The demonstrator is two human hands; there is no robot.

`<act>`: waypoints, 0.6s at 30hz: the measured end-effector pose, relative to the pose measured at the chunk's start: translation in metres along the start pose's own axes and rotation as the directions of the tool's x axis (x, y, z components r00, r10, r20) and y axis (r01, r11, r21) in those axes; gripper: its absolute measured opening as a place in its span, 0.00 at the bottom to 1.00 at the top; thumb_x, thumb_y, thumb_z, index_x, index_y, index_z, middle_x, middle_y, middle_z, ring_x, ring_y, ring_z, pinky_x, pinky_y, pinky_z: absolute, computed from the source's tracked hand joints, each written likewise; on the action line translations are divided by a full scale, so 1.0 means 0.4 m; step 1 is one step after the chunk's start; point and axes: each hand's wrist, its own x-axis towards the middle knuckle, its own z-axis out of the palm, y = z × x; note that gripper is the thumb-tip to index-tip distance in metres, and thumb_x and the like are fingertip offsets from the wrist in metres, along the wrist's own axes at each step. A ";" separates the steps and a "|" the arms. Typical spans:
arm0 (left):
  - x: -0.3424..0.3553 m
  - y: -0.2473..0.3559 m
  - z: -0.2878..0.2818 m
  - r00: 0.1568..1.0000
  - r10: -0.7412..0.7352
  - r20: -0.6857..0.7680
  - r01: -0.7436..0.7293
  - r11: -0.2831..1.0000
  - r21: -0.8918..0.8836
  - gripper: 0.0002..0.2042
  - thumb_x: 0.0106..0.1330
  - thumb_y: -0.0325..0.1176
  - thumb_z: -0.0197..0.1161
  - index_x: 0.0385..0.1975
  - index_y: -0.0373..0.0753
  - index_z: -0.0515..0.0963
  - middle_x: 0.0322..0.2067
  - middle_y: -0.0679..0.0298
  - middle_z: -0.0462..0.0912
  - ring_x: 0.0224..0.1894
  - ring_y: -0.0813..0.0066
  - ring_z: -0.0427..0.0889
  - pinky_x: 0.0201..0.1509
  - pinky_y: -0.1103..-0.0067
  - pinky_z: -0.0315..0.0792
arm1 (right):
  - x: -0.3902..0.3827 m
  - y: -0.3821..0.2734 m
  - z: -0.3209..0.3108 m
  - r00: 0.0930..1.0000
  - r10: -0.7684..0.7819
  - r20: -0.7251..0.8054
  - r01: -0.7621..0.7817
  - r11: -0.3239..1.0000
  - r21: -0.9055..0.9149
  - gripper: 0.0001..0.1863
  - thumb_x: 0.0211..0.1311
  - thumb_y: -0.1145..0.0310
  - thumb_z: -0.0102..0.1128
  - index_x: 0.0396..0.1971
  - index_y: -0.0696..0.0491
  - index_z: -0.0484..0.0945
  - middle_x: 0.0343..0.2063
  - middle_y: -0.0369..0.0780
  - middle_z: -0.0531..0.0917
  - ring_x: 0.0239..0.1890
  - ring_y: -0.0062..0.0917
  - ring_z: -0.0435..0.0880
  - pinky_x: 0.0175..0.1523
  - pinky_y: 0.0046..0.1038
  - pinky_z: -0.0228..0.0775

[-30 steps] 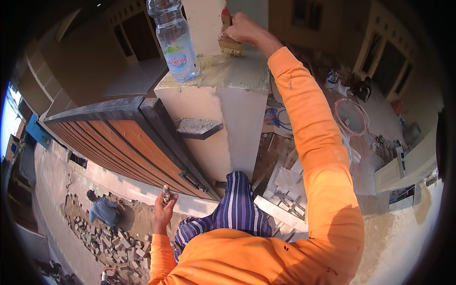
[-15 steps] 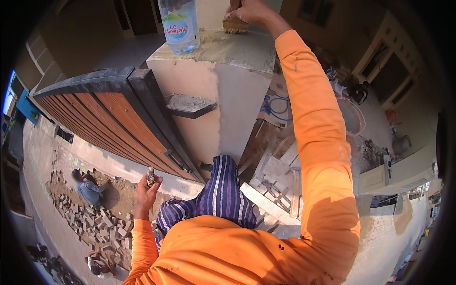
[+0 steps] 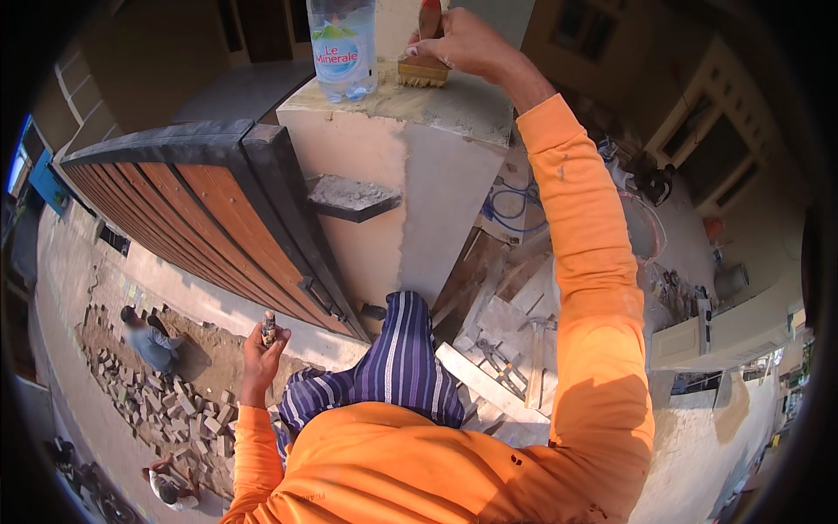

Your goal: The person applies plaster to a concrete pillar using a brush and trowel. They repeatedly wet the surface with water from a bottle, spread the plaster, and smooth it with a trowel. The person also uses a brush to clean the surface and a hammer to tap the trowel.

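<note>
High in the view, my right hand (image 3: pixel 463 42) grips the handle of a wide paintbrush (image 3: pixel 422 70). Its bristles rest on the top of a plastered pillar (image 3: pixel 471 103), where the surface looks smeared and damp. A clear plastic water bottle (image 3: pixel 346 54) stands upright on that same top, just left of the brush. Low on the left, my left hand (image 3: pixel 260 360) is closed around a small, worn, stained stub (image 3: pixel 269 325). Only its upper end shows between the fingers, so its kind cannot be made out.
A dark-framed gate with brown slats (image 3: pixel 205 218) stands left of the pillar. A small ledge (image 3: pixel 356 196) juts from the pillar's face. Pliers (image 3: pixel 499 365), a hammer (image 3: pixel 537 349) and boards lie below. Two people work near loose paving blocks (image 3: pixel 179 406) at lower left.
The paintbrush has tilted more upright and moved slightly left and nearer along the pillar top, closer to the bottle. My left hand still holds the stub.
</note>
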 end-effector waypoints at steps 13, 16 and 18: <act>0.003 -0.030 -0.023 1.000 -0.025 -0.012 0.024 0.998 -0.058 0.05 0.70 0.26 0.68 0.37 0.38 0.76 0.28 0.77 0.73 0.31 0.88 0.67 0.35 0.83 0.63 | -0.076 -0.059 0.001 1.000 -0.028 -0.010 0.022 0.929 -0.370 0.22 0.60 0.54 0.73 0.40 0.60 0.86 0.35 0.45 0.89 0.39 0.34 0.88 0.48 0.35 0.79; 0.008 -0.027 -0.035 0.999 -0.035 -0.009 0.034 0.997 -0.069 0.05 0.70 0.23 0.66 0.40 0.33 0.77 0.33 0.71 0.81 0.37 0.84 0.77 0.47 0.82 0.74 | -0.142 -0.106 -0.032 0.985 -0.146 0.096 0.126 0.975 0.184 0.18 0.62 0.58 0.72 0.40 0.59 0.86 0.34 0.42 0.88 0.36 0.29 0.86 0.43 0.31 0.79; 0.012 -0.025 -0.043 1.000 -0.017 0.000 0.017 1.000 -0.021 0.05 0.70 0.23 0.66 0.39 0.34 0.76 0.32 0.72 0.78 0.35 0.85 0.74 0.45 0.82 0.72 | -0.150 -0.105 -0.084 1.000 0.008 0.030 -0.013 0.982 0.186 0.13 0.61 0.65 0.73 0.39 0.59 0.86 0.33 0.40 0.88 0.34 0.25 0.85 0.39 0.28 0.78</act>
